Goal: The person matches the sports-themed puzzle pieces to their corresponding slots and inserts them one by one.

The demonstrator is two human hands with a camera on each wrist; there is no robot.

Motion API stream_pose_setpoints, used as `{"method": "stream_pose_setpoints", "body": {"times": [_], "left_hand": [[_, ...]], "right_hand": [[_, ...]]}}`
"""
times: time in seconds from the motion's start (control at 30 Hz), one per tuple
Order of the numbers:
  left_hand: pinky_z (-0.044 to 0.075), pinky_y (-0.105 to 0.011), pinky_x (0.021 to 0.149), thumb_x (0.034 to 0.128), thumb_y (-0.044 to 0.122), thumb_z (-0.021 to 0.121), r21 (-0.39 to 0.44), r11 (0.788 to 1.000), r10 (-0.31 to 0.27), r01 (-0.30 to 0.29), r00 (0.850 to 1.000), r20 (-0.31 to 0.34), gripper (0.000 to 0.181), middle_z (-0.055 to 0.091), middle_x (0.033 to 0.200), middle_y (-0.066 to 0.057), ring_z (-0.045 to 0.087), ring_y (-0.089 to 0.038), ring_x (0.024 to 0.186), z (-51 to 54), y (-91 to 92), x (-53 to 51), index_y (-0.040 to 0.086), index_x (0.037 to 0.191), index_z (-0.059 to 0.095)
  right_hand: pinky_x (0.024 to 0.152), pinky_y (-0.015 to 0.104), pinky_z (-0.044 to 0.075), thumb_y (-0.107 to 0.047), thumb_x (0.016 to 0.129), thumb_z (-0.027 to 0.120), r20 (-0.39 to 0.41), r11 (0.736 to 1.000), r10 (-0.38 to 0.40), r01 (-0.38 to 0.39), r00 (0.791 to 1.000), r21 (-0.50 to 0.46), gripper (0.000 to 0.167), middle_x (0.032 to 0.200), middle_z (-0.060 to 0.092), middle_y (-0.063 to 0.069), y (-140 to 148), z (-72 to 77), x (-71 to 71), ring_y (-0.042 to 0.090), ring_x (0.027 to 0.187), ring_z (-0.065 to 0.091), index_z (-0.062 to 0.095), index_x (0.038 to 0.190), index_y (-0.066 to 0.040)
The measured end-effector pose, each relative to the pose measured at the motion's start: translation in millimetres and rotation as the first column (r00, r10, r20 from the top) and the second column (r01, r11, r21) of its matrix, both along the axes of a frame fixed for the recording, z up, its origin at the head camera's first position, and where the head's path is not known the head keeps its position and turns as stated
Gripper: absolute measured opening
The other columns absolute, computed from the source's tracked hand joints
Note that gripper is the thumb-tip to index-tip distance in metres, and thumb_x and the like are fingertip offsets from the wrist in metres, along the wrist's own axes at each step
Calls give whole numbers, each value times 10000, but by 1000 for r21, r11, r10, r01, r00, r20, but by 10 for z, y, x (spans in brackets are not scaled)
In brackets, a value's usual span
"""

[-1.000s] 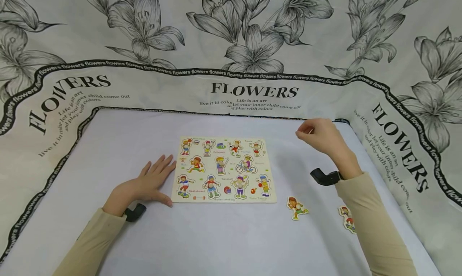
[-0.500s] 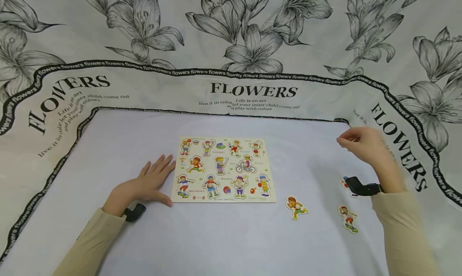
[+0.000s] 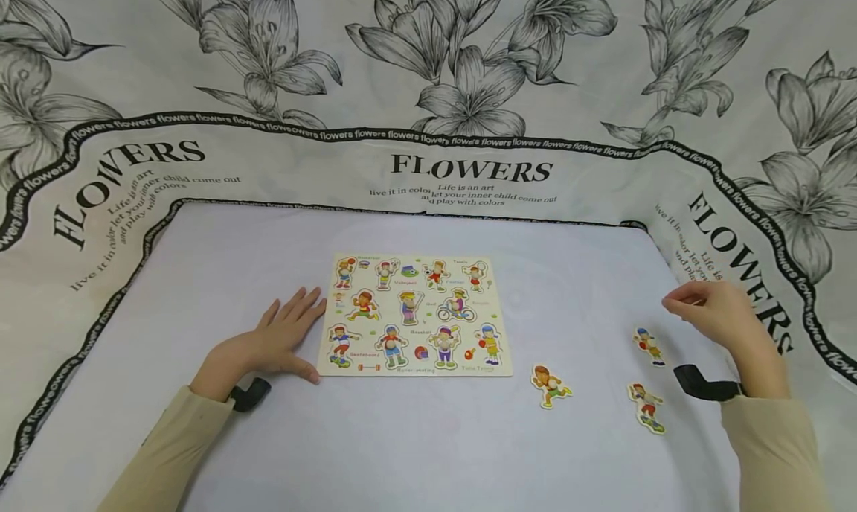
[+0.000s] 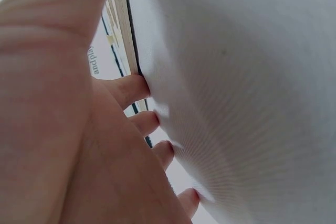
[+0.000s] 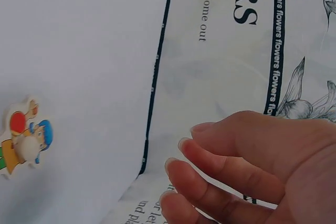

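My left hand lies with fingers spread on the white table, at the left edge of a wooden puzzle board printed with sports figures. In the left wrist view the straight fingers reach the board's edge. My right hand hovers near the table's right edge, fingers loosely bent, holding nothing. In the right wrist view a gap shows between thumb and index finger. Below and left of it lie a table-tennis player piece and a skateboarder piece. Closer to the board lies a runner piece.
White cloth covers the table. A floral fabric backdrop rises behind it and along both sides, with a dark printed border. Each wrist carries a black camera mount, one of them the right mount.
My right hand has swung right and toward me, away from the board's far side. Its arm uncovers the table-tennis and skateboarder pieces. The left hand stays put.
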State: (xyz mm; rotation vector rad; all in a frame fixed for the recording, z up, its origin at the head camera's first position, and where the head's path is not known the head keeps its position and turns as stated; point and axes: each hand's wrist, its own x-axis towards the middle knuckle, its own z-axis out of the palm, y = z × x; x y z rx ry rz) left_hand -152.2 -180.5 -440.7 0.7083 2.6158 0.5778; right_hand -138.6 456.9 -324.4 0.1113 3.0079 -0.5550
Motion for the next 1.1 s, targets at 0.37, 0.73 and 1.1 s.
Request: {"method": "stream_pose_setpoints", "body": {"times": [0.37,0.73,1.1], "left_hand": [[-40,-684,1137,649,576,841,6,1000,-12,12,1000,-19,1273,22,1631,-244,-53,-448,1486,38,4,22,-30,1553,180],[-44,-686,1136,640,582,842,-2,1000,-10,10,1000,-22,1285,22,1629,-246,-56,-449,1485,18,6,13,-33,1553,179],[-44,-687,1135,643,586,839,-4,1000,-11,11,1000,-19,1289,14,1631,-243,-60,-449,1485,28,9,11,-28,1556,169]], "right_hand": [[577,309,438,-258,939,664,85,1000,3,-5,996,14,310,872,675,118,193,-383,105,205,737,572,710,997,42],[590,315,417,-259,867,735,141,1000,-19,19,990,4,292,836,634,66,235,-678,99,205,743,521,691,952,17],[563,318,413,-214,849,750,95,994,-106,107,990,-15,236,736,624,35,162,-730,123,191,681,511,692,825,13]]}}
